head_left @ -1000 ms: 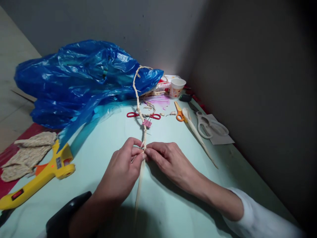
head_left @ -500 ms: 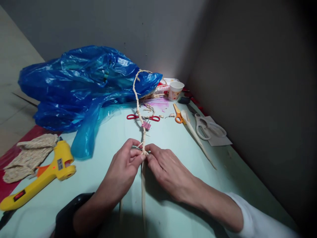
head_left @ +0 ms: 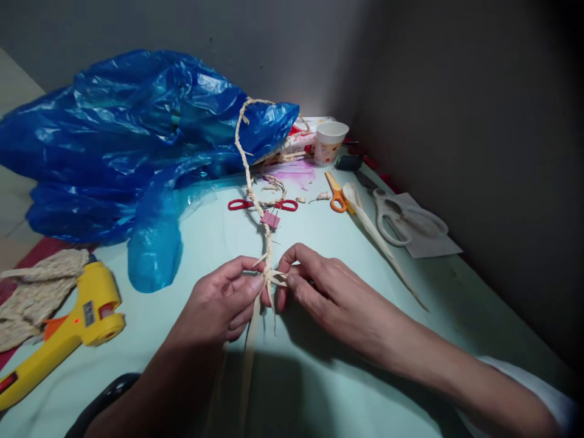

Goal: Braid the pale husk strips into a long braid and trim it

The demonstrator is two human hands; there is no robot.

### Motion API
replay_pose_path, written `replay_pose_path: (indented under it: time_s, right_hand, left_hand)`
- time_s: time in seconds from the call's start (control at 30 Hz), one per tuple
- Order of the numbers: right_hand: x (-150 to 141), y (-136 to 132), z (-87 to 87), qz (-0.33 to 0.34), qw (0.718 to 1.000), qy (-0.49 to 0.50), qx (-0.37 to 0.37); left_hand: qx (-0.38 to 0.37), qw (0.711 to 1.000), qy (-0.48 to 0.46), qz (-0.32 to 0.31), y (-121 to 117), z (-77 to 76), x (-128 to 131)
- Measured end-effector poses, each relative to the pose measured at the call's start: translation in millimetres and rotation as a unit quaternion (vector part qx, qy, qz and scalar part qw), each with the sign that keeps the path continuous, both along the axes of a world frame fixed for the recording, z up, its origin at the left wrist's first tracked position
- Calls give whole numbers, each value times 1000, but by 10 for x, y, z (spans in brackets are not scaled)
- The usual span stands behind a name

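Observation:
A pale braided cord (head_left: 246,167) of plant fibre runs from the blue bag down the middle of the table to my hands. A pink binder clip (head_left: 271,219) grips it just below the red-handled scissors (head_left: 287,205). My left hand (head_left: 232,295) pinches the braid's lower end between thumb and fingers. Closed on a loose fibre strand (head_left: 278,278) to the right of the braid is my right hand (head_left: 314,283). Long flat strands (head_left: 249,359) hang from the braid toward me, and a short end sticks out by my left fingertips.
At left lie a yellow glue gun (head_left: 98,304) and a woven fibre piece (head_left: 55,286). A big blue plastic bag (head_left: 137,140) fills the back left. Toward the right are a paper cup (head_left: 331,143), orange scissors (head_left: 336,193), a fibre bundle (head_left: 378,237) and white-handled scissors (head_left: 387,228).
My right hand has moved slightly right, away from the braid, drawing a strand out sideways. My left hand still holds the braid. The camera view has shifted closer.

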State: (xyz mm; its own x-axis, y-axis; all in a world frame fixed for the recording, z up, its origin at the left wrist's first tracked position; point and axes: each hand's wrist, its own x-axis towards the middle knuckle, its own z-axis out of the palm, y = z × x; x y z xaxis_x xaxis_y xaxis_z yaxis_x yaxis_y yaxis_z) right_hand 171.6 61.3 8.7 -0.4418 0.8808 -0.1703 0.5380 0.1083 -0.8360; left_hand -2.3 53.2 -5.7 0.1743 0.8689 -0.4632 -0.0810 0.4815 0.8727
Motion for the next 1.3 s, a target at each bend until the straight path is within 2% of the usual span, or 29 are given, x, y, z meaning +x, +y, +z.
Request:
replay_pose_path:
  time_s: [0.13, 0.4, 0.63, 0.9, 1.13, 1.2, 1.3]
  right_hand:
    - [26, 19, -10, 3, 1000, 14, 4]
    - [15, 28, -38, -10, 999, -18, 48]
    - [-14, 7, -26, -22, 997, -33, 70]
    - [-6, 10, -37, -46, 998, 26, 17]
    - [-1, 34, -55, -45, 981, 119, -145]
    - [-3, 48, -66, -66, 977, 133, -156]
    - [4, 64, -75, -94, 978, 137, -127]
  left_hand:
    - [4, 1000, -16, 11, 10, 7, -4]
    - [-27, 999, 18, 34, -9, 124, 60]
    - [-27, 999, 33, 10, -5, 51, 16]
    - [-20, 1000, 8, -7, 9, 21, -17]
    - [-31, 999, -16, -32, 6, 29, -42]
    - [-37, 998, -21, -38, 11, 34, -49]
    - [-47, 998, -34, -40, 21, 58, -43]
